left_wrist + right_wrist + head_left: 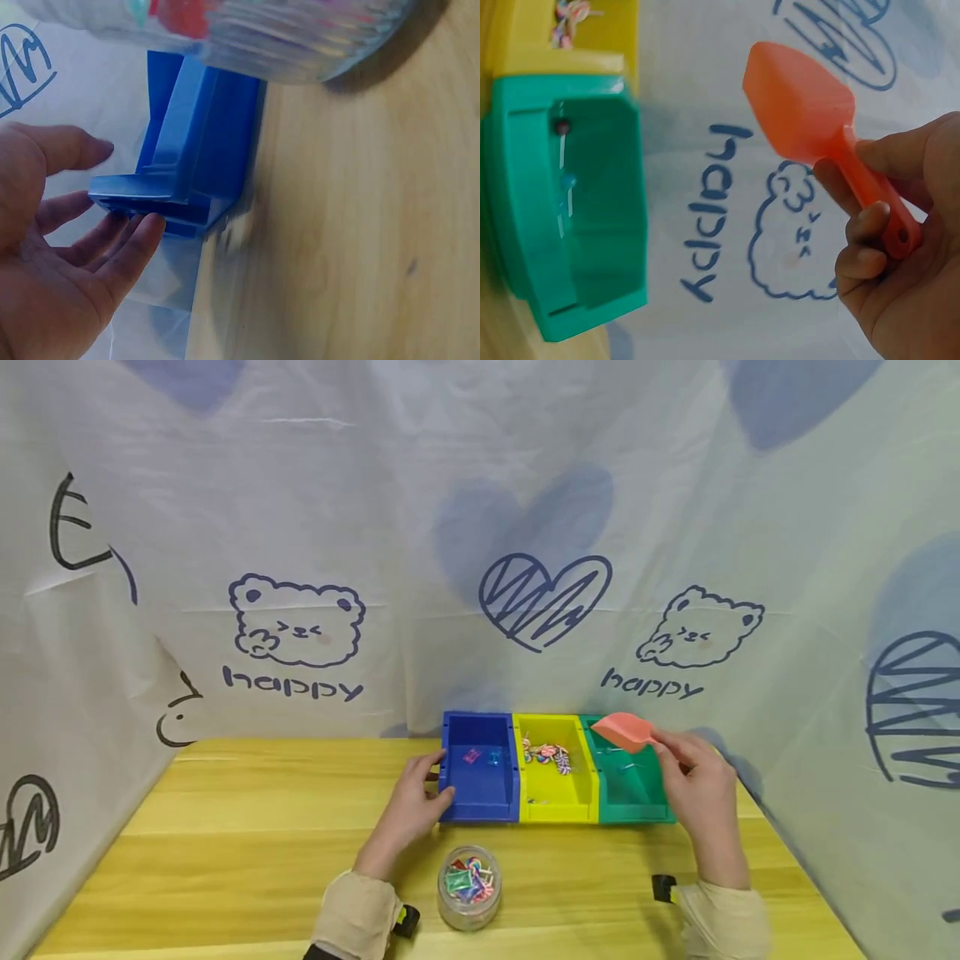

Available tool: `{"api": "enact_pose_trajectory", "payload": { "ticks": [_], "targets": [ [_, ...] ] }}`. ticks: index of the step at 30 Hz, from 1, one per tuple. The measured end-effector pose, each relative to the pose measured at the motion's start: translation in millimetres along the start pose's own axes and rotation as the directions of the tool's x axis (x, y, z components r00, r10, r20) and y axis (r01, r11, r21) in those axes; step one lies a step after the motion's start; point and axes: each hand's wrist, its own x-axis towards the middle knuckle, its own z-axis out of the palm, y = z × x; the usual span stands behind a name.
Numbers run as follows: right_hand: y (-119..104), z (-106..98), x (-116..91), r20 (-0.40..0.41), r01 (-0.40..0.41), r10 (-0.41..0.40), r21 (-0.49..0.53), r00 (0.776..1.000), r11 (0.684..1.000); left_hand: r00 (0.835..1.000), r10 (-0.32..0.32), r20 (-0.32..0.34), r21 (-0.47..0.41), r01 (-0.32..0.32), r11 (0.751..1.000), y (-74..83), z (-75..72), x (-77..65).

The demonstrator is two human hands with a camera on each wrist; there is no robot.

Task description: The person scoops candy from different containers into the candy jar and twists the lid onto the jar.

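My right hand point(701, 781) grips the handle of a coral-coloured scoop point(624, 731) above the green bin point(637, 812); in the right wrist view the scoop's blade point(799, 101) looks bare. At the left end of the row, my left hand point(411, 806) touches the outer side of the blue bin point(480, 810) with its fingers, the thumb lifted off in the left wrist view. Two wrapped candies, one pink point(471, 756) and one blue point(495, 757), lie in the blue bin. Swirled lollipops point(547, 752) lie in the yellow bin point(561, 812). A few small sticks with round heads point(568, 181) lie in the green one.
A clear jar point(468, 914) of mixed candies stands on the wooden table point(262, 843) in front of the bins, between my forearms. Behind the joined bins hangs a white printed curtain point(420, 635), which also runs along both sides.
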Motion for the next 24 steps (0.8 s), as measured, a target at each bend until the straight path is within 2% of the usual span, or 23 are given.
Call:
{"api": "enact_pose_trajectory", "payload": {
  "ticks": [3,7,11,17,24],
  "targets": [
    [5,6,0,0.018,-0.032,0.033,-0.038,0.999,0.999,0.999,0.007,-0.031,0.024,-0.006,1.0,-1.7,-0.6,-0.1],
    [12,9,-1,0.048,-0.046,0.05,-0.082,0.998,0.996,0.999,-0.014,-0.041,0.024,0.015,1.0,-1.5,0.8,0.5],
    [18,10,-2,0.124,-0.067,0.085,-0.138,0.989,0.988,0.998,-0.057,-0.033,0.02,0.057,0.998,0.4,2.7,0.8],
    [28,10,-3,0.258,-0.146,0.201,-0.219,0.945,0.965,0.997,-0.068,-0.026,0.038,0.069,0.997,4.5,3.8,1.4],
    [33,18,-5,0.358,-0.172,0.261,-0.261,0.897,0.95,0.997,-0.068,-0.021,0.037,0.069,0.997,3.2,1.8,-1.6]
  ]
}}
